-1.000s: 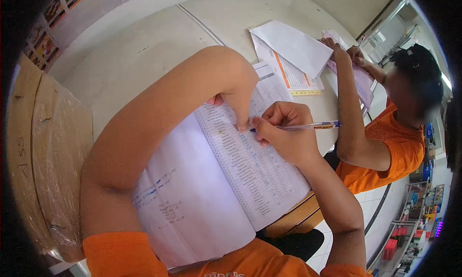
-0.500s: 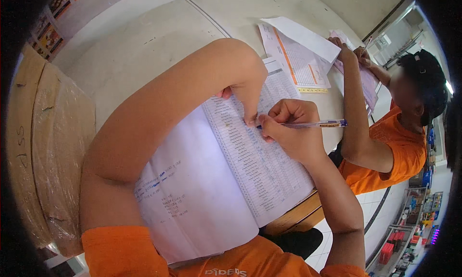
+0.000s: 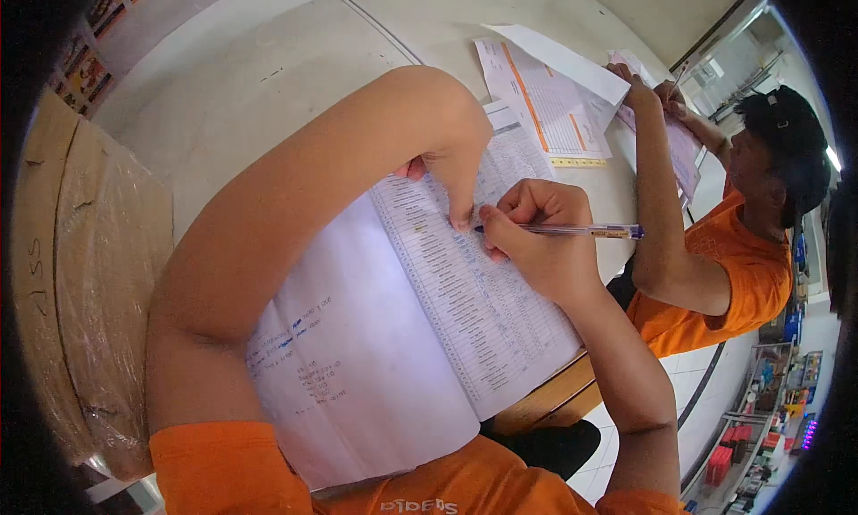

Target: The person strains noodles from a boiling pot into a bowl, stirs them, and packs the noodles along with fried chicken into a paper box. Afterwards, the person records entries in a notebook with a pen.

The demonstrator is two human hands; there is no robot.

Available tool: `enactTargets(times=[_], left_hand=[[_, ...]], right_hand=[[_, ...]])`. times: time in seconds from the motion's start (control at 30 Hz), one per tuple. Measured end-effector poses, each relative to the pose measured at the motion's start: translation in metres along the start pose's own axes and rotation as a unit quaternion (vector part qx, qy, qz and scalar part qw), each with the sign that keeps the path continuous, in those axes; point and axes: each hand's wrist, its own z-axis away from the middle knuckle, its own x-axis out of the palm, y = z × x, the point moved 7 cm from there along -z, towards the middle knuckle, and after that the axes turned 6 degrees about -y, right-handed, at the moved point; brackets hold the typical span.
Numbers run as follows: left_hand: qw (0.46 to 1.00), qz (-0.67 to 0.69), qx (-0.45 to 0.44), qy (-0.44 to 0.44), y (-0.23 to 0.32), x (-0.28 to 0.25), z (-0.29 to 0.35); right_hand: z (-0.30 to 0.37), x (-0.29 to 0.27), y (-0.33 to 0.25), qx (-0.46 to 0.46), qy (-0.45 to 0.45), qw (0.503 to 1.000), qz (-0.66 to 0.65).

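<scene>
An open book (image 3: 375, 354) has a handwritten left page and a right page printed as a table with blue handwritten entries. My left arm curves across it, and my left hand (image 3: 451, 144) bends down onto the right page. Its thumb stretches down to the table rows, apart from some curled fingertips glimpsed behind; the other fingers are hidden. Just right of that thumb, my right hand (image 3: 550, 238) is closed round a clear ballpoint pen (image 3: 612, 232) with a blue end. The pen's tip points at the page, close by the thumb.
Beyond the book, printed forms (image 3: 536, 95) and a yellow ruler (image 3: 578, 163) lie on the pale table (image 3: 241, 95). A co-worker in an orange shirt (image 3: 742, 265) writes on pink paper at right. Plastic-wrapped cardboard (image 3: 112, 265) stands left; shelves (image 3: 751, 434) are at lower right.
The pen tip and my right hand have shifted very slightly left. My left hand stays on the page with its thumb down; the whole view has moved a little.
</scene>
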Motion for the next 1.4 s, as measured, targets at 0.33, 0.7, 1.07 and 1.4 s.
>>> enactTargets(times=[0.33, 0.7, 1.07, 1.4], left_hand=[[1.000, -0.010, -0.005, 0.010, 0.0005, 0.0004, 0.0035], [0.999, 0.000, -0.028, -0.025, -0.0023, 0.0007, 0.0029], [1.000, 0.004, -0.014, -0.004, -0.0019, 0.0016, 0.0016], [1.000, -0.006, -0.015, -0.017, -0.0024, 0.0024, -0.0026]], right_hand=[[0.0025, 0.0014, -0.0022, 0.001, -0.022, 0.999, 0.048], [0.0006, -0.0007, 0.0017, -0.020, 0.002, 1.000, 0.018], [0.0030, 0.0003, -0.0022, 0.009, -0.012, 0.999, 0.045], [0.0024, -0.0016, 0.0001, -0.014, -0.017, 0.997, 0.068]])
